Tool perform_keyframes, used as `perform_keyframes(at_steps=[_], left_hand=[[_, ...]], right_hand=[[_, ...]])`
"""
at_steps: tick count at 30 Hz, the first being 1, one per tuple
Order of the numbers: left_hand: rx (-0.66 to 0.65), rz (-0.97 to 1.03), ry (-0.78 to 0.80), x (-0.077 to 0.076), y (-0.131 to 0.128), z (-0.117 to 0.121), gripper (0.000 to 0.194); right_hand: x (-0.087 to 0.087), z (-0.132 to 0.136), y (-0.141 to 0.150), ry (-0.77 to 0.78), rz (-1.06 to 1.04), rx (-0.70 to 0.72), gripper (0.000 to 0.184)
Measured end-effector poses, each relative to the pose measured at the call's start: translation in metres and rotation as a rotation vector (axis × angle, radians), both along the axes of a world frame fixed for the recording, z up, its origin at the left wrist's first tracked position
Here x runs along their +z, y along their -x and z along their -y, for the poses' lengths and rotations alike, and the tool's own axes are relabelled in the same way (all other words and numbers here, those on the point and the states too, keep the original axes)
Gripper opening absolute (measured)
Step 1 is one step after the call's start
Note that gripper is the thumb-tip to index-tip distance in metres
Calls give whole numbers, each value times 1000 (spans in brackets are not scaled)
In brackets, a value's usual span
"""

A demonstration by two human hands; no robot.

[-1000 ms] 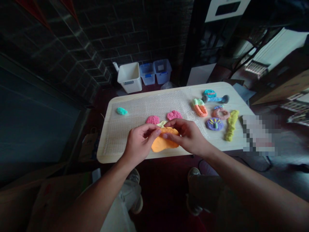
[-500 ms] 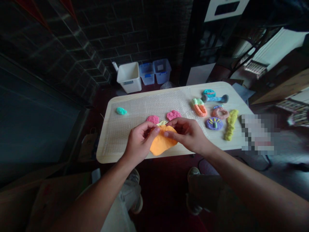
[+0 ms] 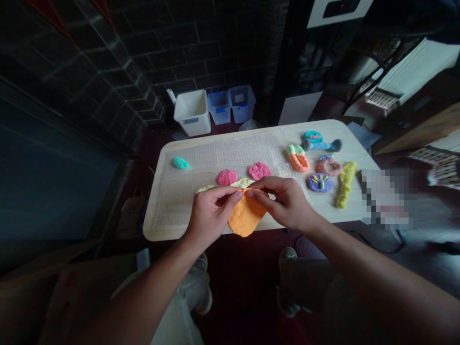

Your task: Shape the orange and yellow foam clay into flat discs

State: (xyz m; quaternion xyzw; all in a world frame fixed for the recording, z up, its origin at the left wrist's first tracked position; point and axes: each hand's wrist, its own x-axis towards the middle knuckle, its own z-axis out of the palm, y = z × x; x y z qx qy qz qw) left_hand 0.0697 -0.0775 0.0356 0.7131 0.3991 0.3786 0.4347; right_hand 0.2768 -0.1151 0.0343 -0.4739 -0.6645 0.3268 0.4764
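Observation:
A flattened piece of orange modelling clay (image 3: pixel 247 215) hangs between my hands above the table's near edge. My left hand (image 3: pixel 213 211) pinches its upper left edge between thumb and fingers. At the upper right edge, my right hand (image 3: pixel 282 201) pinches it too, the two thumbs almost meeting. Just beyond lie a pink clay lump (image 3: pixel 227 177) and a second pink lump (image 3: pixel 259 170). Pale yellow clay (image 3: pixel 242 182) shows between them, partly hidden by my hands. More pale yellow clay (image 3: pixel 204 189) peeks out beside my left fingers.
Bubble wrap (image 3: pixel 215 153) covers much of the table (image 3: pixel 158 232). A turquoise lump (image 3: pixel 180 163) lies far left. At right are a clay dumbbell (image 3: pixel 321 145), an orange-and-green loop (image 3: pixel 298 159), a pinkish ring (image 3: pixel 329 166), a purple disc (image 3: pixel 319 182) and a yellow-green strip (image 3: pixel 345 185). Bins (image 3: pixel 192 112) stand behind.
The orange clay has turned and now hangs lower, its rounded end pointing down. My fingertips have come closer together at its top edge. More pale yellow clay shows behind my hands.

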Motion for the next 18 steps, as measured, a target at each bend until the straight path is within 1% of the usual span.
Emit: perform_keyframes(at_steps=[5,8,10,12,14,16,18], left_hand=[[54,-42,-96,0,-3,4,17],[85,-77,-111,-3,-2,3,16],[84,-96,-105,-6,-1,2,15],[72,-103,-91,-9,0,1,13],[49,-96,-84,-9,-1,2,10],[25,-82,-79,-7,-3,3,8],[29,-63,-74,-5,-5,4,8]], right_hand=[[-1,-1,-5,-117,100,22,18],[-3,-2,-6,-186,188,57,22],[-4,-1,-6,-202,262,86,24],[-3,0,-5,-184,290,94,25],[-3,2,-3,-136,254,63,24],[-2,3,-1,-43,179,24,26],[-4,4,0,66,86,2,33]])
